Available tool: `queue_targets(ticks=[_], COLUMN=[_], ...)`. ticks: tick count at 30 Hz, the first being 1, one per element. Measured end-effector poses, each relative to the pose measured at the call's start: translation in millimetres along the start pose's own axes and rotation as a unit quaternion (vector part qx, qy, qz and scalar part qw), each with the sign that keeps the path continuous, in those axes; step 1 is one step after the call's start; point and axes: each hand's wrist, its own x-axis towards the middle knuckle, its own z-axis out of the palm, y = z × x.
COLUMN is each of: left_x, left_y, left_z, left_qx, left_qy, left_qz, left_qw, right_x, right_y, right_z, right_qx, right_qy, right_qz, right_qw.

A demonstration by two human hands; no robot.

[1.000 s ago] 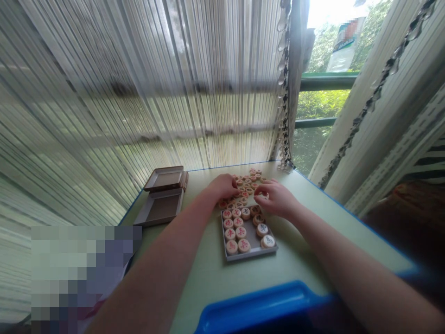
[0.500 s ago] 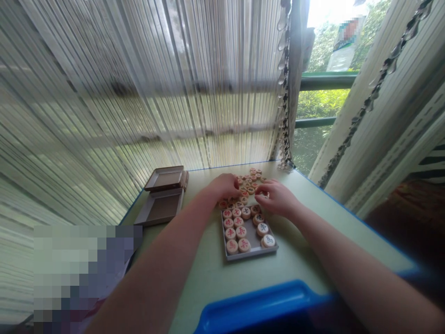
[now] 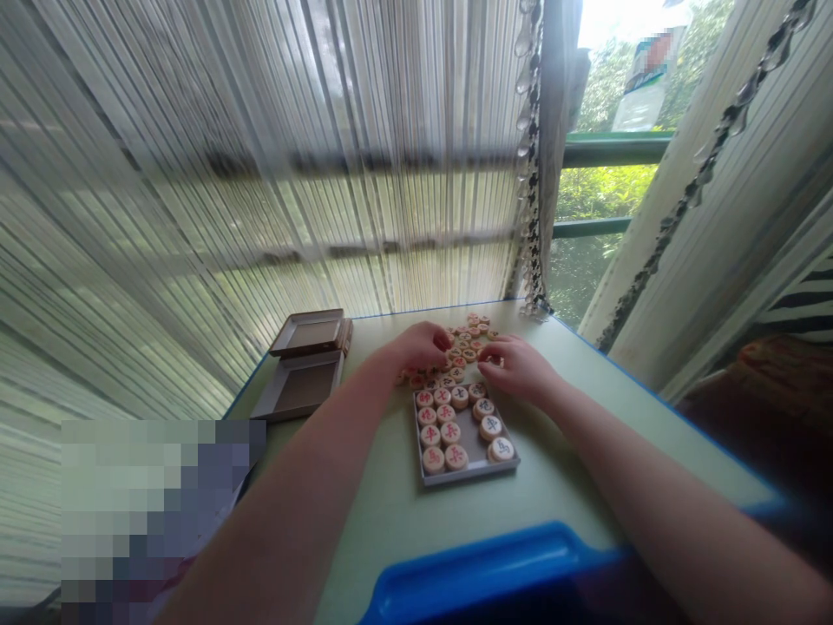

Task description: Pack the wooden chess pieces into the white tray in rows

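Note:
Round wooden Chinese chess pieces (image 3: 468, 355) with red or dark characters lie loosely heaped at the middle of the table. My left hand (image 3: 423, 346) reaches over the heap's left side, fingers curled in among the pieces; whatever they hold is hidden. At the heap's right edge is my right hand (image 3: 512, 365), its fingers bent, a gap between thumb and forefinger and no piece visible there. Nearer me sits a shallow grey box tray (image 3: 474, 475). Red-marked pieces (image 3: 449, 433) fill two columns on its left; dark-marked pieces (image 3: 491, 426) stand along its top and right side.
On the table's left are an open shallow box (image 3: 303, 389) and a brown-rimmed box (image 3: 311, 333) behind it. A blue plastic edge (image 3: 482, 564) is in front of me. String curtains (image 3: 390, 156) hang beyond the pale green table (image 3: 625, 434).
My left hand has shifted slightly left and up over the heap, and more pieces show beside its wrist. My right hand has barely moved. The pieces in the tray look the same.

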Motion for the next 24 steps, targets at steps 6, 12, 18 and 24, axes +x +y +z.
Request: queue_targets(ticks=[6,12,18,24], left_x=[-1.4,2.2,4.9,3.0], left_y=[2.0,-0.9,-3.6,1.0], left_z=[-2.1,1.9,1.1,-3.5], left_qx=[0.098,0.113,0.034,-0.14], left_qy=[-0.018,-0.034,0.0,-0.031], left_qz=[-0.012,0.009,0.015,0.051], left_qw=[0.995,0.993,0.999,0.988], right_x=[1.8,1.3,0.9,-1.1], right_y=[2.6,3.0,3.6,-0.6], right_z=[0.8,0.8,3.2,5.7], right_qx=[0.003,0.006,0.011,0.046], right_qy=[0.01,0.009,0.015,0.086], right_qz=[0.006,0.004,-0.004,-0.074], right_qw=[1.0,1.0,1.0,0.992])
